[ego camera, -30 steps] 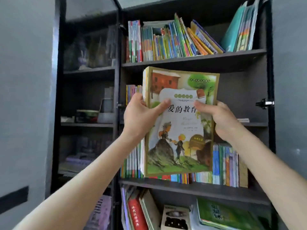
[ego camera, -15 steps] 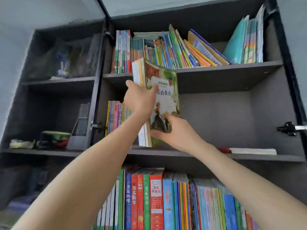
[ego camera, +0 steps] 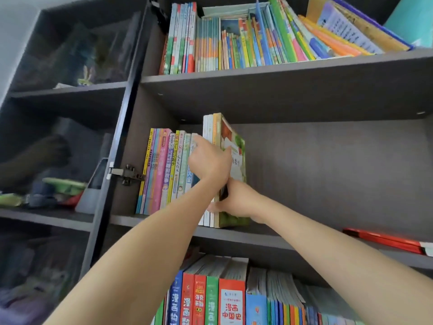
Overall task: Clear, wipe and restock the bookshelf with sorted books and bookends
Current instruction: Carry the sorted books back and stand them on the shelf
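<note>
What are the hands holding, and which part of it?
A stack of books standing on the shelf. The left hand grips its middle, thumb on the cover; the right hand grips near the bottom.

Metal hinge (ego camera: 126, 174), green clutter (ego camera: 64, 185) leftward

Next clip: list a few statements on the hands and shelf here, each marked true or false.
1. Both the left hand and the right hand hold the bundle of books. True.
2. The bundle is upright on the middle shelf. True.
3. The bundle sits left of the row of books. False: it is right of that row.
4. The red book stands upright. False: it lies flat on the shelf.
</note>
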The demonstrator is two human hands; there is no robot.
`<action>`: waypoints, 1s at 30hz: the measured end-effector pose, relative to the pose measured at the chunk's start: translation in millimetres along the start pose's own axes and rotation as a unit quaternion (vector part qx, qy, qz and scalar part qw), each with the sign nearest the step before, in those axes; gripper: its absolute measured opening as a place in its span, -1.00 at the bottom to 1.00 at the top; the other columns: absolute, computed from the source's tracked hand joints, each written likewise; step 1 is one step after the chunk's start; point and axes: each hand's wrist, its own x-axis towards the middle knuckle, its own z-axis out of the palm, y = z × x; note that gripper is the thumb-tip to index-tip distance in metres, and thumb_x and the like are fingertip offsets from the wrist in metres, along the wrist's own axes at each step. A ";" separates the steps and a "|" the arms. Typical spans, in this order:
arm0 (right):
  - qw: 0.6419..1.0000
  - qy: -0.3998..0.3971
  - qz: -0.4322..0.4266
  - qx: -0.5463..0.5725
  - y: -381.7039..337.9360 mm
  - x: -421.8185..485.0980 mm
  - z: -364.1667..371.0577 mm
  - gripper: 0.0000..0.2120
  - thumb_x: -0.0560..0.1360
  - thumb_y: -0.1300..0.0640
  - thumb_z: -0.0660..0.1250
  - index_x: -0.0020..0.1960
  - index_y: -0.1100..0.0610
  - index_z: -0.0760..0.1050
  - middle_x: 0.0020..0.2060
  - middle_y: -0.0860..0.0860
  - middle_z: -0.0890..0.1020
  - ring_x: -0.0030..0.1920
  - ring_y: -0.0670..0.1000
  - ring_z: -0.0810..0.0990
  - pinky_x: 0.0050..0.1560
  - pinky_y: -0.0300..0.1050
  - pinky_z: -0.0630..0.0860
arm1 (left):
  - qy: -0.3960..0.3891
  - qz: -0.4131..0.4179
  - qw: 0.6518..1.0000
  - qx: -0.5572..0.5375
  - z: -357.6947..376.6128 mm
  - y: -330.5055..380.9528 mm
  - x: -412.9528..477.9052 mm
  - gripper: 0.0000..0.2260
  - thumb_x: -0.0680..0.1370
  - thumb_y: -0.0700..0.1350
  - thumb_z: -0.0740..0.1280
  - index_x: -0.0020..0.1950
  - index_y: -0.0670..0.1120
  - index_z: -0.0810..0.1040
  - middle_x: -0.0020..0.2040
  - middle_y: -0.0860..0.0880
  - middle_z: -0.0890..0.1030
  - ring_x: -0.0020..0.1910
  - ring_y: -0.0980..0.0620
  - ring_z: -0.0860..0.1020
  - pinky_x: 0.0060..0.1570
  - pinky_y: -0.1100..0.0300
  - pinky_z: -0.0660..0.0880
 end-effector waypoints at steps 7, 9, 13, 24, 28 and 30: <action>0.999 -0.037 -0.014 0.018 13.3 29.7 14.9 -0.16 0.46 -0.06 0.42 0.54 0.16 0.03 0.39 0.08 0.40 0.33 0.08 0.43 0.31 -0.01 0.43 | -0.013 0.046 0.993 0.109 29.3 -23.7 22.7 -0.51 0.53 0.13 0.32 0.28 -0.10 0.24 -0.04 -0.06 0.56 -0.21 0.03 0.48 -0.30 0.19 0.40; 0.997 -0.063 -0.017 0.051 19.6 30.0 11.6 -0.17 0.49 0.00 0.41 0.56 0.13 -0.03 0.48 0.04 0.28 0.44 0.05 0.30 0.41 -0.08 0.29 | -0.032 0.076 0.984 0.156 27.7 -32.1 25.2 -0.53 0.55 0.14 0.30 0.29 -0.10 0.24 -0.06 -0.05 0.54 -0.21 0.04 0.49 -0.31 0.20 0.40; 0.994 -0.081 -0.032 0.073 24.2 34.2 10.4 -0.20 0.53 0.06 0.36 0.57 0.10 -0.08 0.51 0.00 0.20 0.49 0.00 0.20 0.42 -0.16 0.17 | -0.112 0.140 0.967 0.180 10.2 -53.5 33.3 -0.56 0.51 0.21 0.31 0.17 -0.07 0.29 -0.11 0.00 0.47 -0.20 0.07 0.50 -0.40 0.28 0.37; 0.991 -0.087 -0.016 0.105 31.6 59.0 48.7 0.24 0.38 0.01 0.52 0.47 0.05 -0.53 0.52 -0.03 0.15 0.47 -0.01 0.23 0.46 -0.12 0.21 | -0.361 0.105 0.922 0.093 -15.1 -114.7 33.6 -0.80 0.56 0.03 0.32 -0.03 -0.10 0.45 -0.15 -0.05 0.65 -0.32 0.11 0.62 -0.29 0.25 0.59; 0.989 -0.088 -0.034 0.113 37.7 63.4 51.4 0.26 0.36 -0.01 0.53 0.47 0.03 -0.53 0.48 -0.06 0.27 0.40 -0.05 0.33 0.43 -0.11 0.29 | -0.389 0.062 0.917 0.060 -16.4 -123.6 45.5 -0.70 0.53 0.05 0.34 -0.20 -0.19 0.52 -0.37 -0.07 0.65 -0.45 0.10 0.62 -0.34 0.30 0.57; 0.990 -0.087 -0.041 0.106 39.6 64.9 51.9 0.24 0.37 -0.02 0.51 0.47 0.04 -0.53 0.46 -0.07 0.31 0.38 -0.07 0.36 0.40 -0.15 0.31 | -0.370 0.057 0.922 0.094 -10.6 -126.0 48.5 -0.66 0.52 0.09 0.34 -0.21 -0.20 0.55 -0.41 -0.04 0.63 -0.50 0.13 0.59 -0.38 0.31 0.54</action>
